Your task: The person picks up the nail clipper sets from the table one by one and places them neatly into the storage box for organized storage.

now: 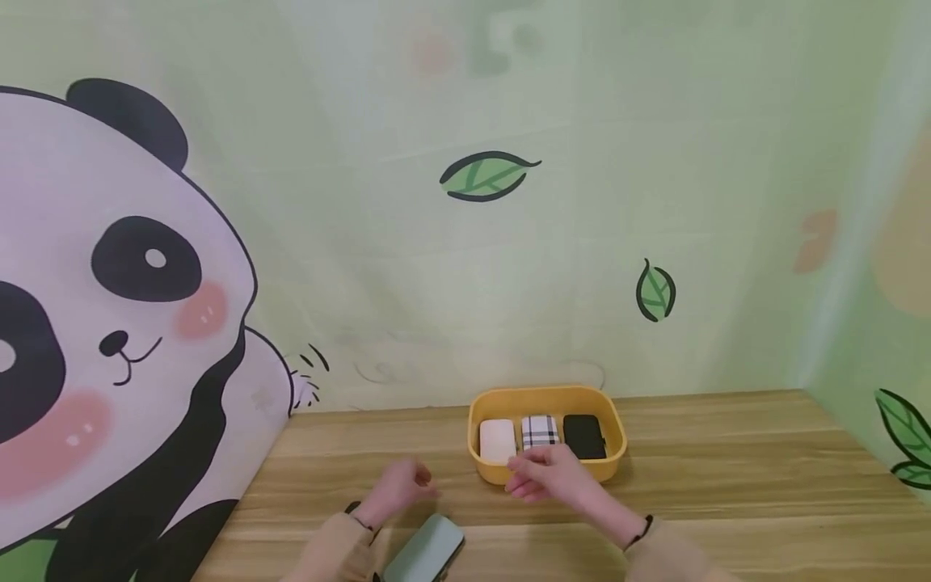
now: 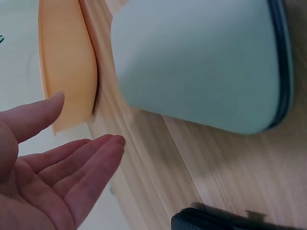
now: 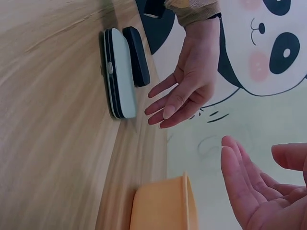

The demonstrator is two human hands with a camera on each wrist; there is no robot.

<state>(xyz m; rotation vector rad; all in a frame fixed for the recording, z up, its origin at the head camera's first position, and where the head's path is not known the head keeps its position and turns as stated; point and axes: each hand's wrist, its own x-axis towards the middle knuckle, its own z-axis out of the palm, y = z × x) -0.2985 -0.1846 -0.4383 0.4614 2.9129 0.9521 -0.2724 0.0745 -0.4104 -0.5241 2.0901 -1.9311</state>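
We see the left hand [image 1: 396,487] above the wooden table [image 1: 727,477], fingers [image 2: 91,163] straight and loosely spread, holding nothing. Just beside its wrist lies a pale green zippered case [image 1: 425,551], touching a black case [image 3: 136,55] behind it. The right hand [image 1: 545,475] hovers at the near rim of the yellow plastic tray [image 1: 618,440], fingers [image 3: 240,177] relaxed and slightly apart, gripping nothing. Beyond those fingertips, inside the tray, a white case [image 1: 498,439], a plaid case [image 1: 540,430] and a second black case [image 1: 584,436] stand in a row.
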